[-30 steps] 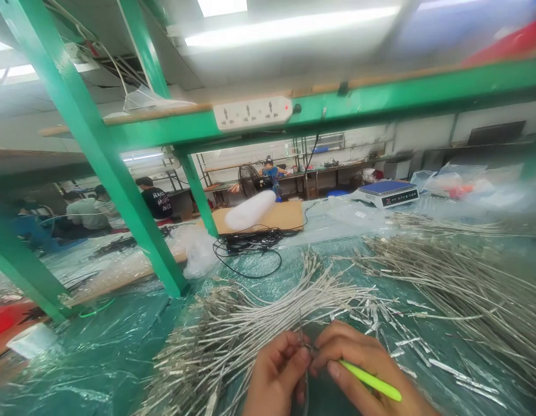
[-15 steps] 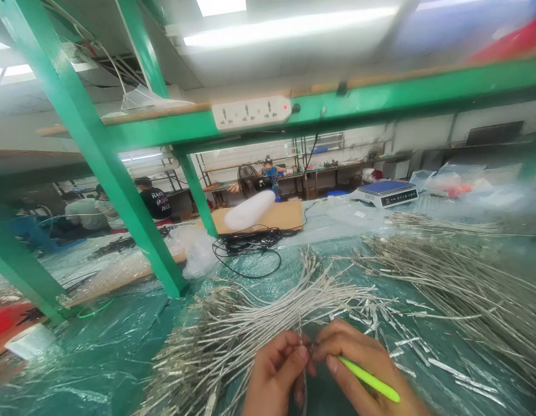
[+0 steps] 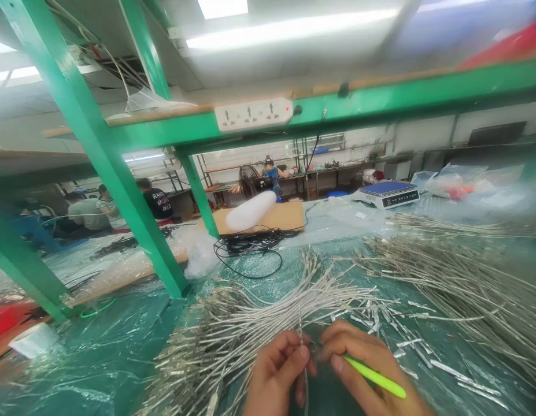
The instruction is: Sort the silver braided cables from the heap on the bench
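Left hand (image 3: 278,372) pinched a thin silvery cable (image 3: 300,328) between thumb and fingers, the strand standing up out of the grip and trailing below it. Just beside it, the right hand (image 3: 361,355) was closed around a yellow-green tool (image 3: 375,378), its tip too blurred to tell whether it touched the cable. Behind the hands, a fanned bundle of silvery cables (image 3: 254,320) lay on the green-covered tabletop (image 3: 98,358), with shiny strips (image 3: 450,368) scattered to the right and a second pile of cables (image 3: 462,289) beyond. Farther back sat a coiled black cord (image 3: 259,238) and a blue-topped scale (image 3: 387,195), while overhead ran a green frame (image 3: 380,95) bearing a white power strip (image 3: 254,114)
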Demonstrator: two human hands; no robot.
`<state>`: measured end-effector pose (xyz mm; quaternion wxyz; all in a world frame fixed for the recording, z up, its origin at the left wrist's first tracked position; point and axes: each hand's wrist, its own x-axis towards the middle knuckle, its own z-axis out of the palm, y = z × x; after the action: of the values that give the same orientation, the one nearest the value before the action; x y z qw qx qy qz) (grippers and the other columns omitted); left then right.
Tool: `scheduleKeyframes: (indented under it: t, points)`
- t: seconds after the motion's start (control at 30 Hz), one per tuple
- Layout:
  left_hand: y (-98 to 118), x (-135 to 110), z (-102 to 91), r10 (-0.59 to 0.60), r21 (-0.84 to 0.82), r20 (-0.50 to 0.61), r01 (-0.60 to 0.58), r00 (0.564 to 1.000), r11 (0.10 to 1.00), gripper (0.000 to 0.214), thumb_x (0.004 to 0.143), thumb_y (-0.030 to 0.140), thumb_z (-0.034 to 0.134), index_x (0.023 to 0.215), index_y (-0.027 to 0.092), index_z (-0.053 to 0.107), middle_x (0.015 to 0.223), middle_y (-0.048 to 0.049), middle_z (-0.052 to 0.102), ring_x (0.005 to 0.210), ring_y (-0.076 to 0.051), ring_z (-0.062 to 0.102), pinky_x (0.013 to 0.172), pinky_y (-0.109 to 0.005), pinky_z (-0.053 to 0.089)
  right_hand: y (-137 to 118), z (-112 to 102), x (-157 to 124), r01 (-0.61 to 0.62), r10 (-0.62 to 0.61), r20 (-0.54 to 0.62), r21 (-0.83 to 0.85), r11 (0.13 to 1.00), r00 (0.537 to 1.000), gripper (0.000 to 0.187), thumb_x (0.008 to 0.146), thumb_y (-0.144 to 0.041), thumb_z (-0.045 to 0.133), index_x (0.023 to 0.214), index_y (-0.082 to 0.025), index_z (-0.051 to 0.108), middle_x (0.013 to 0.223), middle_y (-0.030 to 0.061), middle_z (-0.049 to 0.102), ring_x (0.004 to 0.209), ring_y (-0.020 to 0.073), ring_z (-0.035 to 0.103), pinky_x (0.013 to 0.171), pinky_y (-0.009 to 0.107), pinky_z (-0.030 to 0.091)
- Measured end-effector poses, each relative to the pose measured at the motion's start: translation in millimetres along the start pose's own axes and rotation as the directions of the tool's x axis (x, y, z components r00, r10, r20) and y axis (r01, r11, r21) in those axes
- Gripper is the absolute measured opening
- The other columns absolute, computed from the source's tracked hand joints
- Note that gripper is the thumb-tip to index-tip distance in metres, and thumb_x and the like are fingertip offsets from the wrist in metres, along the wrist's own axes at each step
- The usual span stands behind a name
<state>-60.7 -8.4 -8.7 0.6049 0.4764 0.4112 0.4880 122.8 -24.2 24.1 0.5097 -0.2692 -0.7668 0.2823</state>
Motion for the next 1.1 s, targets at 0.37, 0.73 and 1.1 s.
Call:
scheduleKeyframes:
  t: [0.37,0.73,1.1]
  points:
    - [2.4,-1.4,4.2,-0.006,0.017,0.036,0.006,0.999,1.0,0.034,0.073,0.047,0.073,0.08,0.014,0.068,0.058,-0.0011,0.063,0.031,-0.004,0.039,0.035,-0.017,0.026,-1.3,3.2,4.5,-0.025,0.025,-0.014,-0.008,1.0,1.0,0.023,0.093,-0.017,0.046,0.085,-0.02,0.067,0.081,0.0071,0.067,0.078,0.0187,0.065,0.07,0.029,0.052]
    - [-0.4,0.3,0.8,-0.028,-0.021,0.007,0.028,1.0,0.999,0.035,0.07,0.047,0.076,0.082,0.015,0.067,0.055,0.001,0.061,0.03,-0.003,0.038,0.034,-0.016,0.026,-4.1,2.1,6.5,0.035,-0.035,-0.029,0.007,0.999,0.999,0.019,0.091,-0.015,0.048,0.085,-0.02,0.066,0.077,0.0058,0.068,0.073,0.0178,0.065,0.068,0.027,0.052]
    - [1.6,-0.8,1.6,-0.011,-0.009,0.053,0.011,0.999,1.0,0.033,0.073,0.047,0.074,0.077,0.014,0.067,0.058,-0.0008,0.062,0.031,-0.003,0.039,0.035,-0.016,0.026,-0.4,6.3,4.3,0.024,-0.024,-0.038,0.007,1.0,0.999,0.021,0.091,-0.014,0.048,0.093,-0.021,0.067,0.082,0.0069,0.068,0.079,0.0189,0.064,0.071,0.029,0.051]
